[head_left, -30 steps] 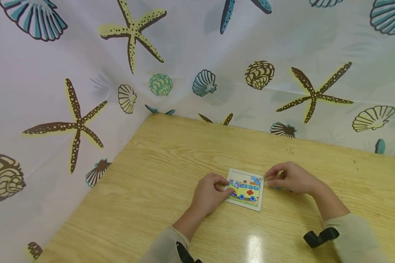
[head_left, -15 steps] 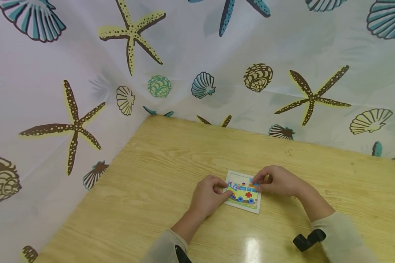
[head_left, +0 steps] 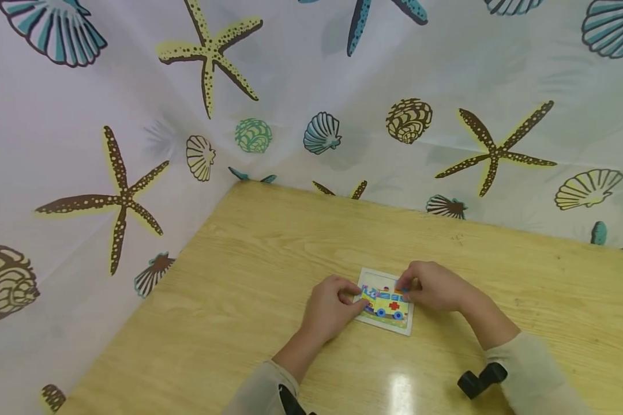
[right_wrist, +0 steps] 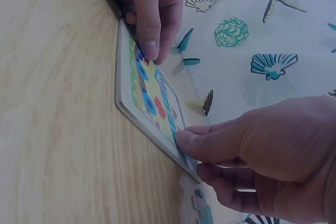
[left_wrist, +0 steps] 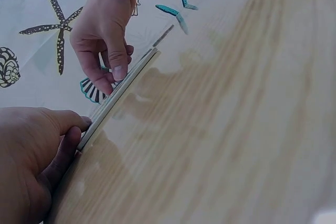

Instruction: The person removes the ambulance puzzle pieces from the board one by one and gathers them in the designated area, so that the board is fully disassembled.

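A small square ambulance jigsaw puzzle in a white frame lies on the table, its upper left part pale and bare of picture. My left hand holds the frame by its left edge, thumb and forefinger at the rim; the left wrist view shows this puzzle frame nearly edge-on. Over the upper right corner, my right hand pinches a puzzle piece with orange on it, mostly hidden by the fingertips. In the right wrist view the right thumb lies on the picture near the blue windows.
A loose puzzle piece lies on the table under my right hand. Behind and to the left, a white cloth with shells and starfish borders the wooden table. Each sleeve carries a black wrist mount.
My right hand has moved left from beside the frame onto the puzzle's upper right corner, then shifted only slightly. The left hand keeps its hold on the left edge.
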Available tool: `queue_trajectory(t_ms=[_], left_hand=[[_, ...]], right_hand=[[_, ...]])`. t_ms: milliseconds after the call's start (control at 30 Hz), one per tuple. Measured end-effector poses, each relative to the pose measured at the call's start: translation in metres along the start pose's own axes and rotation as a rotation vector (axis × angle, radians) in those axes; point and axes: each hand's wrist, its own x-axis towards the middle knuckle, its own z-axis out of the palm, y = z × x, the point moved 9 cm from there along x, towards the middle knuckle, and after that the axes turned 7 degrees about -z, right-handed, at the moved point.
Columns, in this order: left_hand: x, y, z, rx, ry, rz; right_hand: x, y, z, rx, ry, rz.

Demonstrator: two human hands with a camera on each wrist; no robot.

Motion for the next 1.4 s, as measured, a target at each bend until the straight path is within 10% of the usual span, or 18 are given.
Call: queue_trajectory(t_ms=[533, 1400], left_hand=[[0.0, -0.004, -0.003, 0.004, -0.017, -0.031], [0.0, 0.0, -0.001, -0.022, -0.002, 0.034]], right_hand=[[0.008, -0.014, 0.006, -0.139, -0.04, -0.016], [-0.011, 0.004, -0.009, 0.105, 0.173, -0.032]])
